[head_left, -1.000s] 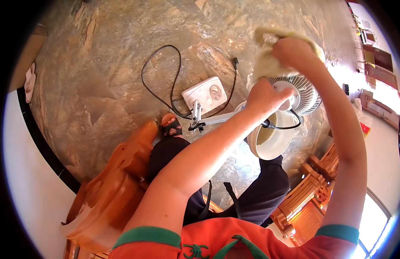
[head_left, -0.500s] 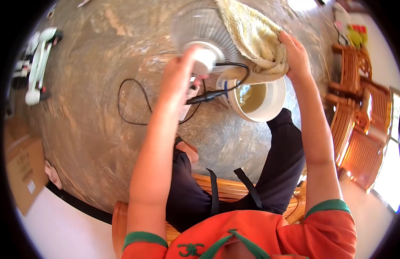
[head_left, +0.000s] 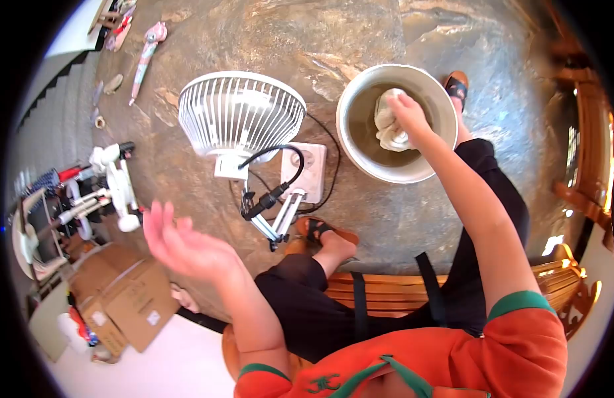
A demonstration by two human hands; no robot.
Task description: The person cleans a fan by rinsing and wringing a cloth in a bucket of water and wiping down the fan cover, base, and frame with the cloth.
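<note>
A white bucket (head_left: 347, 142) of murky water stands on the floor in front of me. My right hand (head_left: 410, 118) reaches into it, closed on a bunched pale cloth (head_left: 390, 129) at the water; I cannot tell how much of the cloth is under. Left of the bucket stands a white heat lamp (head_left: 237, 113) with a wire guard, a jointed arm, a black cable and a white base (head_left: 313, 166) with dials. My left hand (head_left: 184, 242) is raised in the air to the lower left of the lamp, fingers apart, palm up, slightly blurred, holding nothing.
A black cord (head_left: 338, 159) loops on the floor by the base. Cardboard boxes (head_left: 141, 302) and white jointed equipment (head_left: 118, 189) are at the left. A pink patterned umbrella-like item (head_left: 144, 63) lies farther off. Under me is a wooden bench (head_left: 393, 292); wooden furniture (head_left: 589, 146) stands right.
My left hand has let go of the lamp and moved left. My right hand has brought the cloth from above the bucket down into it. The view has turned left.
</note>
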